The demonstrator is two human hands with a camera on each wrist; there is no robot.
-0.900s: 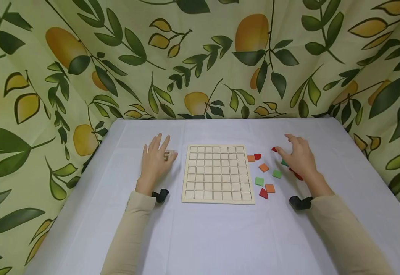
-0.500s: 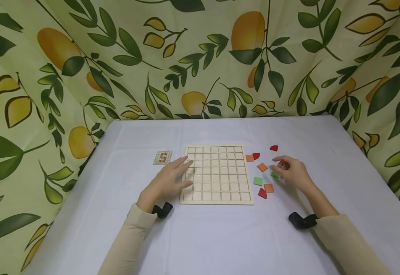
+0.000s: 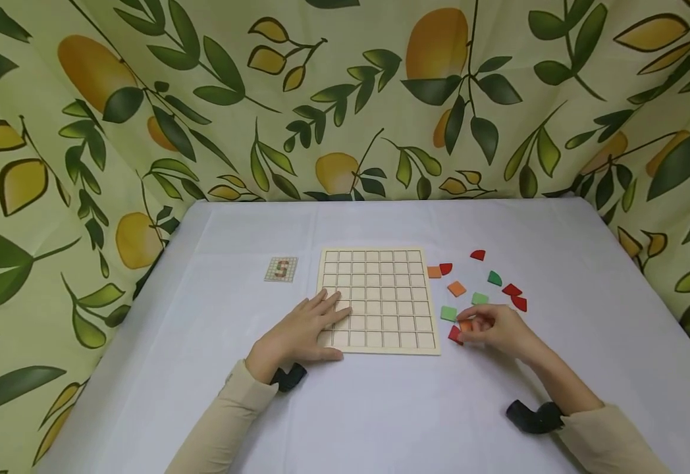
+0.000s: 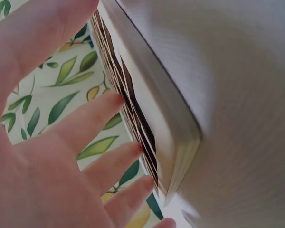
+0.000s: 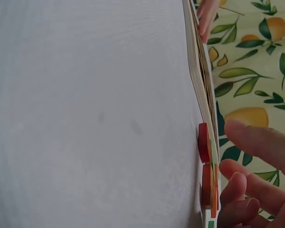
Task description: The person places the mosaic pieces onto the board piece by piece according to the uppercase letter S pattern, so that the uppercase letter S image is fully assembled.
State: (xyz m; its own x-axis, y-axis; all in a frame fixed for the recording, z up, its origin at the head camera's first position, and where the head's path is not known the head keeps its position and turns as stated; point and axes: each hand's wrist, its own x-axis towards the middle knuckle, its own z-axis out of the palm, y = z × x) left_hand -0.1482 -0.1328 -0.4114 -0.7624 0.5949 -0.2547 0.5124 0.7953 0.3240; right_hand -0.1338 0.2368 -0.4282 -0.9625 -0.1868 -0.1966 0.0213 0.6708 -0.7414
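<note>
The left hand (image 3: 300, 332) lies with spread fingers over the left part of a pale wooden grid board (image 3: 388, 299). In the left wrist view its straight fingertips reach the board's edge (image 4: 168, 137). The right hand (image 3: 499, 329) is low over the tiles right of the board, thumb and index finger apart, other fingers bent. Between its fingertips shows an orange square tile (image 3: 466, 325), and a red quarter-round tile (image 3: 455, 335) lies by the thumb. In the right wrist view the fingertips are beside the orange tile (image 5: 207, 186), which rests on the table.
Light green squares (image 3: 448, 313), orange squares (image 3: 456, 289), a dark green quarter-round (image 3: 495, 278) and several red quarter-rounds (image 3: 511, 289) lie around the right hand. A small pattern card (image 3: 281, 269) lies left of the board. A leaf-print curtain (image 3: 345, 99) stands behind the white table (image 3: 380, 415).
The left hand has moved from the pattern card right and nearer onto the board's left side. The right hand has moved from the far tiles nearer and left, to the near orange and red tiles.
</note>
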